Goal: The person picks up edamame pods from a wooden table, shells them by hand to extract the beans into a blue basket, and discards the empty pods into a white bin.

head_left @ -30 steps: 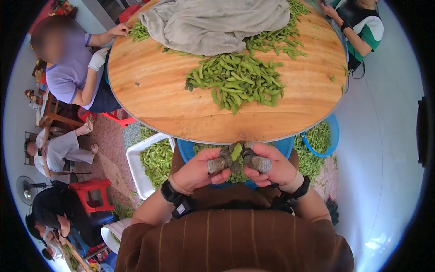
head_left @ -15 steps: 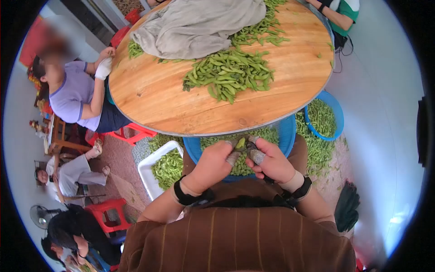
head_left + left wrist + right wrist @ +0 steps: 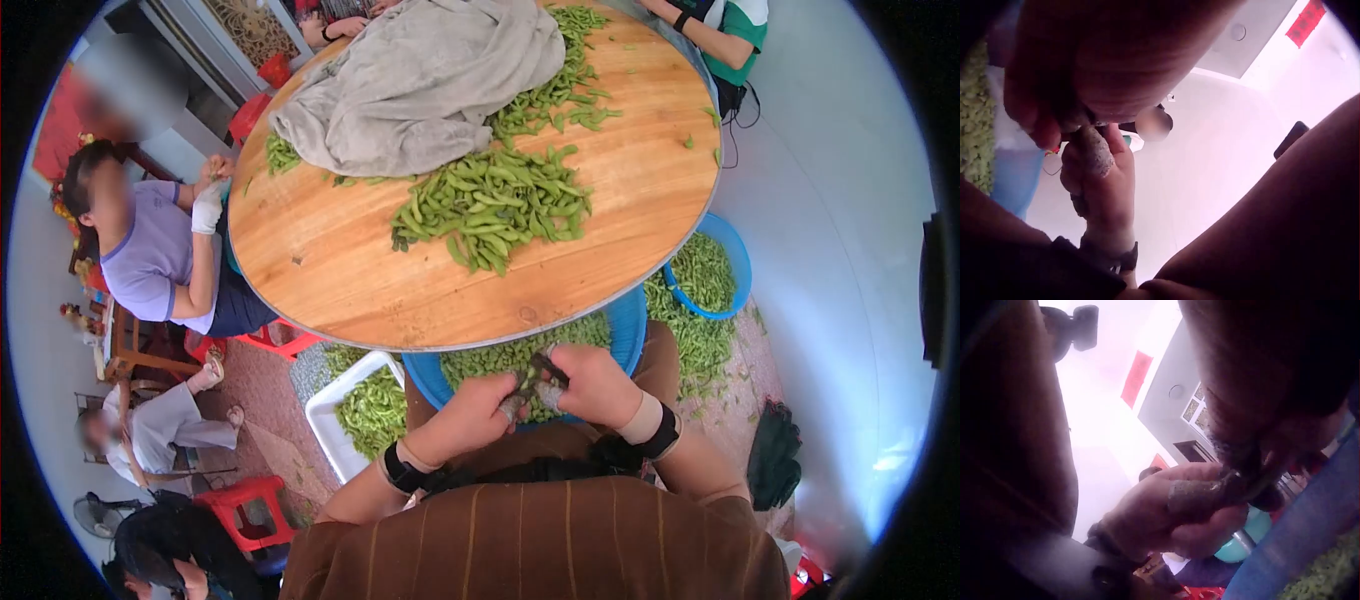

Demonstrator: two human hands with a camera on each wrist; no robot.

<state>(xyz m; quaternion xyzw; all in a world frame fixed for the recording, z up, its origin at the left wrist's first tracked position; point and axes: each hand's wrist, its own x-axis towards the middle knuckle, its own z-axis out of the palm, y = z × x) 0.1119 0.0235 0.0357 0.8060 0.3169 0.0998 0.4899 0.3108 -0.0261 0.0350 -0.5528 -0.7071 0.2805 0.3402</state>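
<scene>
Over the blue basin (image 3: 628, 330) of shelled green beans (image 3: 560, 345), both hands meet fingertip to fingertip. My left hand (image 3: 468, 414) and my right hand (image 3: 600, 390) pinch a small green soybean pod (image 3: 531, 372) between them, largely hidden by the fingers. Grey, stained wraps cover the thumbs and some fingers; one wrapped thumb (image 3: 1097, 153) of the right hand shows in the left wrist view. From the right wrist, the left hand's wrapped thumb (image 3: 1194, 495) points at the right hand's dark fingers.
A round wooden table (image 3: 330, 265) bears a pile of pods (image 3: 500, 205) and a grey cloth (image 3: 420, 90). White tray (image 3: 330, 425) of pods lies left; a blue basket (image 3: 741, 265) and loose pods right. Dark gloves (image 3: 774, 455) lie on the floor. A person in purple (image 3: 150, 245) sits left.
The hands have turned, so the pod between the thumbs is now more covered by fingers. The head view has shifted, showing more of the basin under the hands than a second ago.
</scene>
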